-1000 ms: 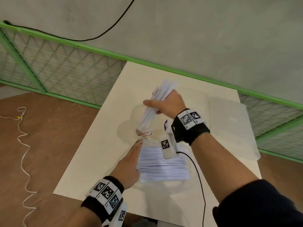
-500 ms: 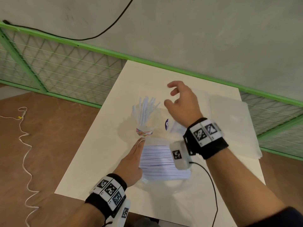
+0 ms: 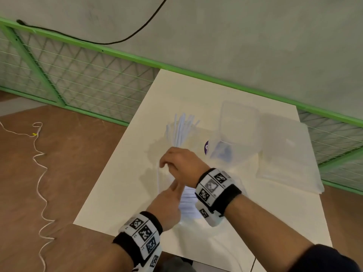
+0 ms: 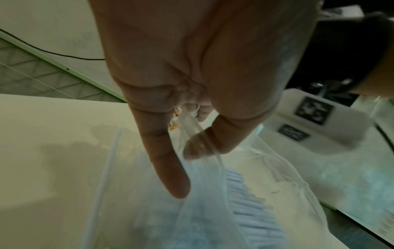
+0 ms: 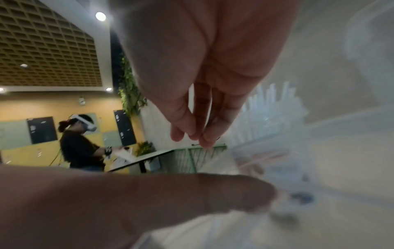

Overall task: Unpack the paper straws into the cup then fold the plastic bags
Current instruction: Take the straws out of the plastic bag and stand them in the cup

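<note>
White cord (image 3: 39,173) snakes over the brown floor at far left, green mesh fence (image 3: 78,83) behind it, black cable (image 3: 125,37) on the grey wall. White desk (image 3: 121,189) centre. Left hand (image 3: 167,205) near the desk's front edge, on the open mouth of the clear plastic bag (image 4: 204,210); in the left wrist view the thumb (image 4: 204,143) presses the bag's rim strip against the fingers, index finger (image 4: 168,161) straight, so it pinches the bag. Loose paper straws (image 4: 251,207) lie flat inside that bag, stacked side by side, partly hidden by both wrists in the head view. Right hand (image 3: 182,165) just above and touching-close to the left one, fingers curled down at the bag mouth; right wrist view shows its fingertips (image 5: 204,138) bunched together, blurred, cannot tell whether they hold anything. Just behind the hands, the clear cup (image 3: 176,142) stands upright with a bundle of white straws in cup (image 3: 181,128) fanning out of its top; cup body mostly hidden by the right hand. Right of the cup, a purple label (image 3: 206,147), then a crumpled empty bag (image 3: 237,126), then flat folded bags (image 3: 284,154) at the desk's right edge. Another person with a headset (image 5: 78,143) at a far table, right wrist view only.
</note>
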Motion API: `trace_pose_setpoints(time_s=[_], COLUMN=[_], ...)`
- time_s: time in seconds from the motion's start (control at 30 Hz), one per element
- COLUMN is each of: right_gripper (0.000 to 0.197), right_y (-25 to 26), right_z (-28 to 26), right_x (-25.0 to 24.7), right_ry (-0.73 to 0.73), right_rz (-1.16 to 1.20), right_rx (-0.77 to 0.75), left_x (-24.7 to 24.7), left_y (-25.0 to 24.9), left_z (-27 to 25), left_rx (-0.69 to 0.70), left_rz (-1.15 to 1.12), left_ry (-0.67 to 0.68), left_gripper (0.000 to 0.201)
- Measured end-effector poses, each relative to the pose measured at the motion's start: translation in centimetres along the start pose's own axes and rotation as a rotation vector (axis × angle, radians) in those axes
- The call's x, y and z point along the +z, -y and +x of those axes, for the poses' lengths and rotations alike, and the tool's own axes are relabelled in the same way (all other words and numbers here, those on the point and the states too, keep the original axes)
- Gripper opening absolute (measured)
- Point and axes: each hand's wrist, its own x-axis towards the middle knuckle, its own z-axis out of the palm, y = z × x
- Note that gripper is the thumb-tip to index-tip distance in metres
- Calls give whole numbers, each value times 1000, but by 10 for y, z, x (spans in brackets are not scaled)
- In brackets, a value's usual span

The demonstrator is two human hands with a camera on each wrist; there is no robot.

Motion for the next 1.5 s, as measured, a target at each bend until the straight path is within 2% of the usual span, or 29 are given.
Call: trace_pose_setpoints(time_s=[0.1,0.17,0.27,0.4,0.57,0.67,0.77,0.83,0.87,0.97,1.03,1.1,1.13,1.2,1.33,1.37,1.43,1.5], right_gripper=[32,33,29,22,14,15,40,58,61,54,52,50,49,49,62,63,53,40], right_y=[7,7,1,-9,-12,-2,20,37,43,45,36,20,11,-6,-37,-43,-44,-30], right_z=[30,45,57,65,74,75,70,59,53,26,6,-7,-9,-6,-3,-8,-26,-50], right_x=[21,36,56,75,79,67,37,3,-18,-89,-128,-146,-145,-129,-79,-72,-64,-44], right_ry=[254,347,379,385,351,246,42,-186,-316,-713,-947,-1076,-1082,-981,-588,-574,-704,-804], right_rz=[-159,-239,-302,-305,-241,-76,127,294,364,353,304,253,214,127,-18,-53,-57,-24], right_rx=[97,169,201,233,274,238,87,2,-27,-68,-46,4,44,132,253,279,257,96], left_x=[7,8,9,10,10,9,2,-3,-5,-9,-11,-14,-15,-17,-22,-24,-25,-23], left_y=[0,3,14,22,25,25,21,19,19,20,23,24,25,25,20,18,16,16], left_z=[-4,-6,-7,-8,-8,-7,-6,-7,-7,-5,-2,2,3,6,9,9,9,10], left_rx=[-29,-69,-135,-97,-80,-74,-98,-111,-96,15,30,31,37,36,25,31,28,26], left_rz=[28,69,64,26,-16,-64,-153,-218,-237,-245,-255,-240,-226,-196,-212,-212,-216,-231], left_ry=[28,51,90,96,78,66,55,56,45,-4,-23,-48,-65,-78,-58,-62,-65,-63], left_gripper=[67,53,55,70,74,78,81,87,91,99,100,100,101,102,103,103,103,105])
